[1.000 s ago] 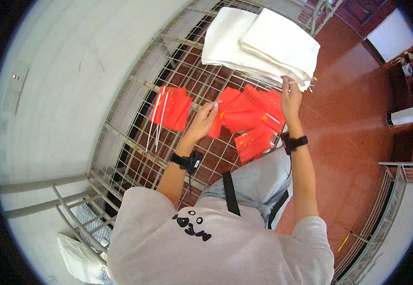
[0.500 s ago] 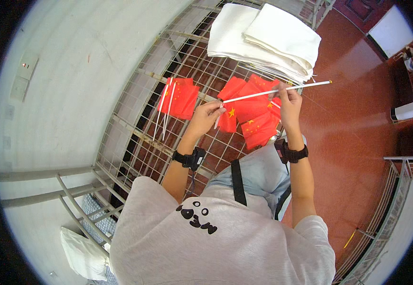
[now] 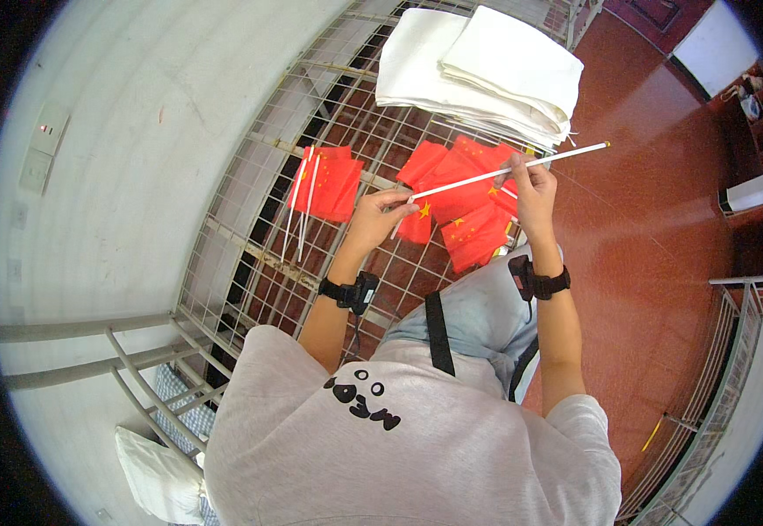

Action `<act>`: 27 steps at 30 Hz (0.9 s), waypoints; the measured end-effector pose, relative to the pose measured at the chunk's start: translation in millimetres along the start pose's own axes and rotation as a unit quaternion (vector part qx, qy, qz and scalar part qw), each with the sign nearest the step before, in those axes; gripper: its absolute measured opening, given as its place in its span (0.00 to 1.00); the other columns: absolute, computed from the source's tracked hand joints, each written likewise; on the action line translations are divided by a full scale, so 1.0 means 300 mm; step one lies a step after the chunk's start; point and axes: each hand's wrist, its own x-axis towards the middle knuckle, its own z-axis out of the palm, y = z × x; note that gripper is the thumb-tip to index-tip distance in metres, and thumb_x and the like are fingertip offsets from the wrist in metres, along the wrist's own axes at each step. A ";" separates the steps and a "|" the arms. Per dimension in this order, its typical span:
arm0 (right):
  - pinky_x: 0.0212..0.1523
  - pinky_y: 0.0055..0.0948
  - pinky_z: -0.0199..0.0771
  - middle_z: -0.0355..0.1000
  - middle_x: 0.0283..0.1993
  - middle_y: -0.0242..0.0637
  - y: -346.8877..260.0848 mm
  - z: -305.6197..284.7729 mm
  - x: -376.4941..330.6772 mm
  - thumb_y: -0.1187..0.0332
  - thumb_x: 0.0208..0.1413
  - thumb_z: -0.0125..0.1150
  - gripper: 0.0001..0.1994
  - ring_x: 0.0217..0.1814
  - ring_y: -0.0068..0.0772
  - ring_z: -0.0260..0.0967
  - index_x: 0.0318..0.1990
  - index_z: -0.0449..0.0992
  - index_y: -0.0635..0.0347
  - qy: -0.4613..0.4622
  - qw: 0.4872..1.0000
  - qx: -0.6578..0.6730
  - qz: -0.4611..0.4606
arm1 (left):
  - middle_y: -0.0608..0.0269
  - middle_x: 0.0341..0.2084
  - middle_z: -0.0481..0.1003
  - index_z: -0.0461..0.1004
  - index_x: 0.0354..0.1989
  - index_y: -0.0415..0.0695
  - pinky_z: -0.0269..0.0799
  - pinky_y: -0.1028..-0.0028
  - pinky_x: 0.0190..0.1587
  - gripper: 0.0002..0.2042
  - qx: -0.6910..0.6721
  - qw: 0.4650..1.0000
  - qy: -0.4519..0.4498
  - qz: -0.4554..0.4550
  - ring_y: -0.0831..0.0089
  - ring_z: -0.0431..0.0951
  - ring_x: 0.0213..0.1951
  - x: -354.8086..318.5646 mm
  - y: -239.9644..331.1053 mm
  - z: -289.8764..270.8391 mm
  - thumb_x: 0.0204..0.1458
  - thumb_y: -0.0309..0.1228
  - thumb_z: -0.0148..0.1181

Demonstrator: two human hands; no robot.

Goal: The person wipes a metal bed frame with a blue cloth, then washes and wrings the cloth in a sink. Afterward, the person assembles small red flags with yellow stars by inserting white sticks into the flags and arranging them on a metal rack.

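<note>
My right hand grips a thin white stick that runs from upper right down toward my left hand. The left hand pinches the stick's lower end, where a small red flag hangs. Under both hands lies a heap of red flags with yellow stars on a white wire grid. A second small pile of red flags with white sticks lies to the left of my left hand.
A stack of folded white cloth rests on the far part of the grid. A pale wall is to the left, a red-brown floor to the right. Metal railings stand at the lower right.
The white stick has been lifted out of the flag heap and now spans between both hands. The view has shifted slightly, and the hands sit a little lower.
</note>
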 end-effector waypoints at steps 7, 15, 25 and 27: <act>0.27 0.21 0.64 0.68 0.21 0.31 -0.025 -0.031 -0.002 0.68 0.58 0.52 0.13 0.24 0.20 0.65 0.25 0.72 0.67 -0.046 0.990 -0.128 -0.023 | 0.59 0.32 0.76 0.76 0.35 0.35 0.68 0.76 0.40 0.10 0.070 0.996 -0.024 0.047 0.74 0.75 0.35 0.003 -0.027 0.019 0.44 0.26 0.64; 0.31 0.22 0.66 0.68 0.25 0.32 -0.026 -0.047 0.015 0.66 0.60 0.49 0.12 0.28 0.22 0.66 0.30 0.71 0.66 -0.120 0.991 -0.065 -0.013 | 0.54 0.30 0.76 0.76 0.34 0.34 0.69 0.76 0.37 0.12 0.101 0.993 -0.039 0.050 0.71 0.76 0.33 0.003 -0.038 0.043 0.42 0.29 0.65; 0.32 0.23 0.68 0.69 0.26 0.33 -0.003 -0.064 0.010 0.66 0.60 0.49 0.12 0.28 0.24 0.67 0.31 0.72 0.68 -0.095 0.995 -0.020 0.013 | 0.55 0.30 0.77 0.76 0.35 0.34 0.69 0.77 0.38 0.11 0.059 0.998 -0.016 0.028 0.75 0.75 0.34 0.015 -0.062 0.053 0.44 0.27 0.65; 0.31 0.23 0.68 0.69 0.26 0.33 0.003 -0.066 0.007 0.67 0.60 0.49 0.12 0.27 0.23 0.67 0.30 0.72 0.68 -0.086 0.996 -0.017 0.012 | 0.56 0.30 0.77 0.77 0.35 0.34 0.69 0.77 0.39 0.11 0.050 0.998 -0.017 0.022 0.75 0.75 0.34 0.015 -0.064 0.052 0.43 0.27 0.65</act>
